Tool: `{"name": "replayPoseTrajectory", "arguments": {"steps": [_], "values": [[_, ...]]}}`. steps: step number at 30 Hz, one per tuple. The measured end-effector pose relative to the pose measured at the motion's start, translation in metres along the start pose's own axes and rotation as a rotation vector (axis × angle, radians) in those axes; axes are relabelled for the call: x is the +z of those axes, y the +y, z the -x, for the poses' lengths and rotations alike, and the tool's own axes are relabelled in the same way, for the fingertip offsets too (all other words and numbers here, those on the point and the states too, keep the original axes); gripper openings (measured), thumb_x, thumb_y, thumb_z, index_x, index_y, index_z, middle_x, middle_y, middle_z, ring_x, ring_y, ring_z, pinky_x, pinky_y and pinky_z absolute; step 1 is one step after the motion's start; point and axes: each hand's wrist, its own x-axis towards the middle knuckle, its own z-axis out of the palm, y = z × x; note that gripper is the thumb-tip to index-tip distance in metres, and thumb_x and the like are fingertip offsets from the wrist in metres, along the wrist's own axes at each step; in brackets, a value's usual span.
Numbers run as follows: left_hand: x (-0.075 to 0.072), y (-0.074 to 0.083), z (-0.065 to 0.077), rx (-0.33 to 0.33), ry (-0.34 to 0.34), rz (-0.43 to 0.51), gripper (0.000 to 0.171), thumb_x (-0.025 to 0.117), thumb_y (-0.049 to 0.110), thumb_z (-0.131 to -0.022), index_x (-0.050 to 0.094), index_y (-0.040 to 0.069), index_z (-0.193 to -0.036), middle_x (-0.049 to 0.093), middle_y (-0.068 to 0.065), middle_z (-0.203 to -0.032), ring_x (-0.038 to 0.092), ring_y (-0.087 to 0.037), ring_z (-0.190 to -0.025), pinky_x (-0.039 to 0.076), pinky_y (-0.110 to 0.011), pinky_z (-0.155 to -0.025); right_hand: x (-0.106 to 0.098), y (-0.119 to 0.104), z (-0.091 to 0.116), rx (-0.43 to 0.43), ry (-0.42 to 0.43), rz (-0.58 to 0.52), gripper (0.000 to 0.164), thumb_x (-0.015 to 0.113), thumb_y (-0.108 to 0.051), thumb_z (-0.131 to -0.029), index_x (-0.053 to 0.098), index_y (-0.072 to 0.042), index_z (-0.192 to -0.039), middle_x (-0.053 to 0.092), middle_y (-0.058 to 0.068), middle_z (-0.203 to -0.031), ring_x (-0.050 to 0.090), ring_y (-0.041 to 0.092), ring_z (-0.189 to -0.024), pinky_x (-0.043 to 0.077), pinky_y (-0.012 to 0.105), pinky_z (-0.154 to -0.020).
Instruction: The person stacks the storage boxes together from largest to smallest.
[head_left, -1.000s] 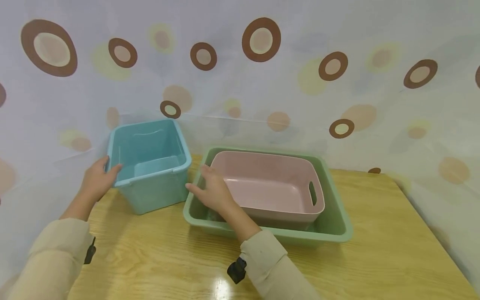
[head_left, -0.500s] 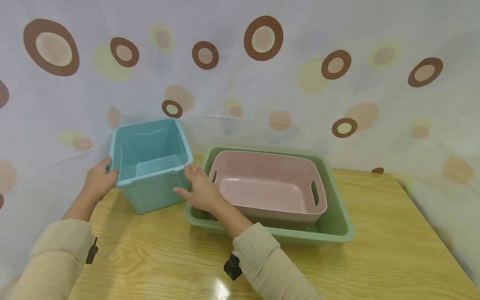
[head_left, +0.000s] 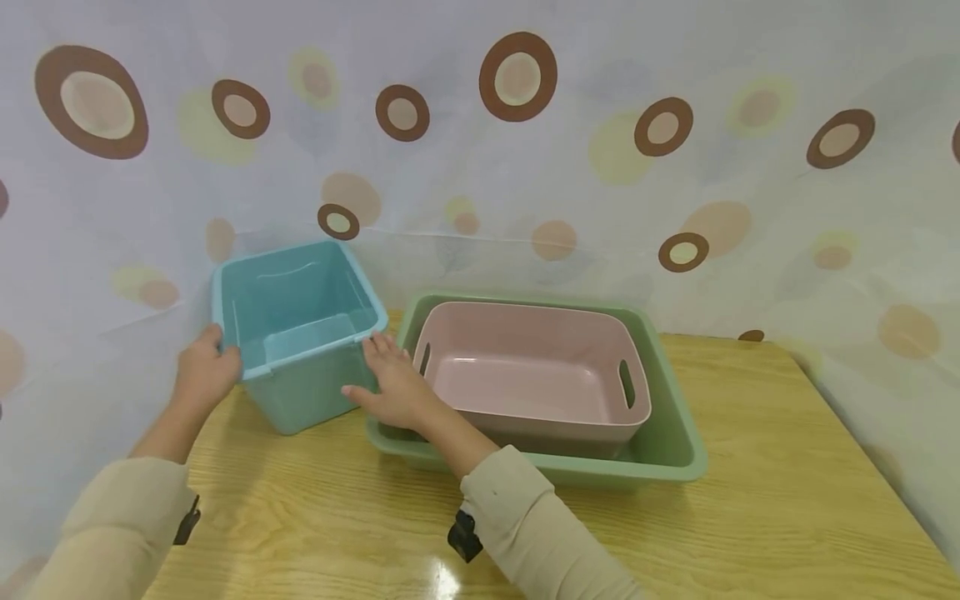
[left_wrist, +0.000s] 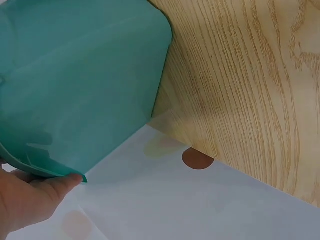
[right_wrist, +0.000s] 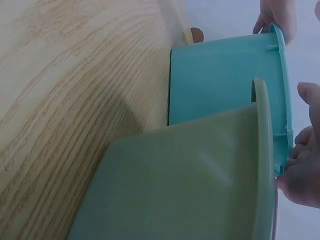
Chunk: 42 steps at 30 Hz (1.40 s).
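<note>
A light blue plastic bin (head_left: 307,387) stands at the left of the table with its open top facing up. My left hand (head_left: 204,371) grips its rim near the front left corner, also seen in the left wrist view, where a finger (left_wrist: 65,186) lies along the rim. My right hand (head_left: 397,387) reaches over the left end of a green basin (head_left: 555,471), its fingertips at the bin's front right rim and its thumb spread apart. Inside the green basin sits a pink basket (head_left: 525,392) with handle slots. The right wrist view shows the basin's outer wall (right_wrist: 190,180) beside the bin.
The wood-grain table (head_left: 765,467) extends to the right of the basin and along the front. Behind everything hangs a pale curtain (head_left: 585,167) with brown rings and coloured dots, which also runs along the left side close to the bin.
My right hand has moved left from above the basin to the bin's rim. My left hand has shifted slightly towards the front corner. The bin has turned a little; basin and basket stay put.
</note>
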Motion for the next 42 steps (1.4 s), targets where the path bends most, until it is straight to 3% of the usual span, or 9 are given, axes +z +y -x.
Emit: {"name": "replayPoseTrajectory", "arguments": {"steps": [3, 5, 8, 12, 17, 23, 27, 32, 42], "values": [[0.003, 0.004, 0.001, -0.039, 0.01, 0.01, 0.025, 0.031, 0.007, -0.087, 0.042, -0.013, -0.097, 0.047, -0.039, -0.101, 0.047, -0.049, -0.093, 0.043, -0.056, -0.075, 0.002, 0.0, -0.001, 0.009, 0.008, 0.005, 0.073, 0.046, -0.042, -0.095, 0.013, -0.005, -0.149, 0.001, 0.011, -0.157, -0.003, 0.023, -0.145, 0.007, 0.043, -0.119], [0.005, 0.007, 0.001, -0.058, -0.004, 0.015, 0.041, 0.031, 0.008, -0.088, 0.042, -0.018, -0.117, 0.042, -0.042, -0.122, 0.043, -0.054, -0.113, 0.04, -0.06, -0.091, 0.002, 0.001, -0.001, 0.017, 0.016, 0.004, 0.072, 0.045, -0.042, -0.095, 0.014, -0.005, -0.149, -0.001, 0.012, -0.157, -0.003, 0.024, -0.145, 0.007, 0.043, -0.119], [0.008, 0.009, 0.001, -0.079, -0.006, 0.019, 0.04, 0.032, 0.009, -0.088, 0.043, -0.018, -0.116, 0.04, -0.04, -0.126, 0.043, -0.051, -0.114, 0.038, -0.06, -0.094, 0.004, 0.003, -0.002, 0.025, 0.031, 0.001, 0.071, 0.044, -0.042, -0.095, 0.014, -0.005, -0.148, -0.002, 0.012, -0.157, -0.003, 0.026, -0.145, 0.007, 0.044, -0.119], [0.01, 0.01, 0.004, -0.085, 0.039, 0.003, 0.017, 0.034, 0.009, -0.086, 0.04, -0.008, -0.085, 0.046, -0.034, -0.099, 0.044, -0.043, -0.086, 0.043, -0.055, -0.072, 0.005, 0.005, -0.005, 0.019, 0.041, -0.012, 0.071, 0.044, -0.041, -0.095, 0.015, -0.005, -0.148, -0.002, 0.013, -0.157, -0.002, 0.028, -0.145, 0.006, 0.045, -0.119], [0.011, 0.015, 0.008, -0.095, 0.049, 0.001, 0.013, 0.035, 0.009, -0.085, 0.035, -0.002, -0.079, 0.043, -0.028, -0.093, 0.043, -0.039, -0.081, 0.041, -0.047, -0.065, 0.003, 0.007, -0.006, 0.016, 0.049, -0.017, 0.071, 0.045, -0.041, -0.095, 0.016, -0.004, -0.148, 0.0, 0.014, -0.157, 0.0, 0.029, -0.145, 0.007, 0.047, -0.118], [0.013, 0.023, 0.014, -0.1, 0.006, -0.074, 0.039, 0.036, 0.013, -0.086, 0.042, -0.019, -0.107, 0.045, -0.029, -0.097, 0.047, -0.039, -0.081, 0.044, -0.046, -0.063, -0.002, 0.012, -0.007, 0.025, 0.046, -0.017, 0.069, 0.044, -0.042, -0.095, 0.018, -0.005, -0.148, -0.001, 0.015, -0.157, 0.001, 0.033, -0.145, 0.008, 0.052, -0.117], [0.014, 0.029, 0.015, -0.153, -0.051, -0.127, 0.06, 0.033, 0.018, -0.088, 0.028, -0.023, -0.131, 0.043, -0.037, -0.117, 0.049, -0.051, -0.098, 0.045, -0.058, -0.07, -0.004, 0.014, -0.008, 0.035, 0.037, -0.028, 0.069, 0.044, -0.041, -0.095, 0.019, -0.006, -0.148, -0.002, 0.015, -0.157, -0.001, 0.033, -0.145, 0.008, 0.053, -0.117], [0.015, 0.031, 0.017, -0.184, -0.071, -0.183, 0.067, 0.031, 0.023, -0.089, 0.016, -0.022, -0.136, 0.038, -0.038, -0.126, 0.044, -0.056, -0.109, 0.042, -0.066, -0.074, -0.005, 0.014, -0.01, 0.036, 0.033, -0.016, 0.069, 0.045, -0.042, -0.095, 0.02, -0.005, -0.148, -0.002, 0.016, -0.156, -0.002, 0.033, -0.145, 0.006, 0.056, -0.116], [0.021, 0.036, 0.025, -0.129, -0.08, -0.211, 0.07, 0.028, 0.025, -0.091, 0.009, -0.024, -0.136, 0.02, -0.044, -0.138, 0.041, -0.054, -0.112, 0.047, -0.052, -0.063, -0.013, 0.018, -0.014, 0.046, 0.016, -0.054, 0.068, 0.044, -0.039, -0.096, 0.017, -0.005, -0.148, -0.004, 0.016, -0.156, -0.005, 0.031, -0.145, 0.003, 0.054, -0.116]]}}
